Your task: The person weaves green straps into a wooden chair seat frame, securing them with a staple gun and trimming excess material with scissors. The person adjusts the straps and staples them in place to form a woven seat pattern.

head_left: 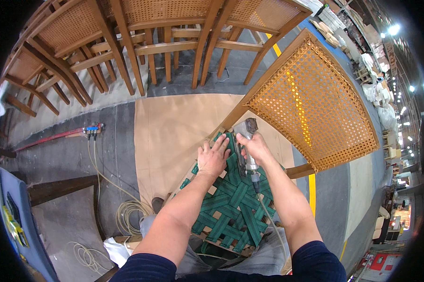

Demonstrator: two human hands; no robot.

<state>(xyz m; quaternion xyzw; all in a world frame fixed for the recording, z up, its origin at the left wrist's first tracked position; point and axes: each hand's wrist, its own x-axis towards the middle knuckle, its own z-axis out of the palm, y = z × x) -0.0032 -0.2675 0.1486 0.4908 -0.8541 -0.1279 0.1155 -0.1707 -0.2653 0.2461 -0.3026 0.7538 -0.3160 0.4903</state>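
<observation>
A wooden chair with a woven cane back stands in front of me, its seat crossed by interlaced green webbing straps. My right hand is wrapped round the handle of a metal pneumatic staple gun, whose nose points down at the seat near the back rail. A pale air hose runs from the gun's lower end towards my lap. My left hand lies with its fingers stretched out on the webbing at the seat's back left corner, close beside the gun.
Brown cardboard covers the floor under the chair. More cane-backed chairs stand in a row beyond it. At left lie a coiled hose and a red pipe with a blue air manifold. A blue-grey padded surface carries a yellow tool.
</observation>
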